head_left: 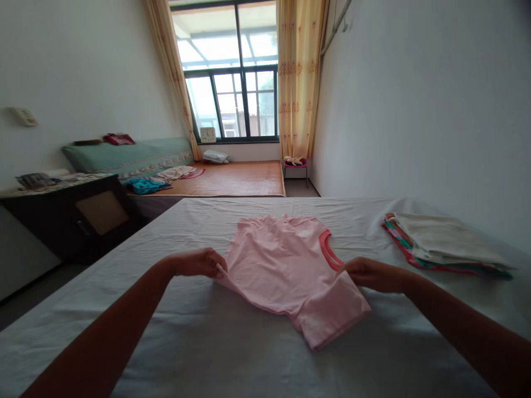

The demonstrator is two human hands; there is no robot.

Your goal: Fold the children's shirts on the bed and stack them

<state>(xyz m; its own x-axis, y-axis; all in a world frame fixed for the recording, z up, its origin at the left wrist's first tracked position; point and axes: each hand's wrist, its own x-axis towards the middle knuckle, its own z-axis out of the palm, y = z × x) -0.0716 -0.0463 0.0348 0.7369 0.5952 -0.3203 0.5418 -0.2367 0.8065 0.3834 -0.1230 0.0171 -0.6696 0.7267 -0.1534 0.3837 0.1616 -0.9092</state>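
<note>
A pink T-shirt (274,265) with a coral-red neckband lies sideways on a white bedsheet (174,342), its neck opening toward the right. My left hand (198,262) pinches the lower left corner of the shirt, at the hem end, and holds it slightly off the sheet. At the shoulder beside the neckband, my right hand (367,273) is closed on the fabric. The near sleeve hangs out toward me below the right hand. Fingertips of the right hand are partly hidden by the cloth.
A stack of folded clothes (448,240) rests on the right of the sheet, near the wall. Beyond stands another bed (244,177) with loose clothes (147,185) on it. A dark cabinet (99,213) is at the left, and a small stool (295,163) at the back.
</note>
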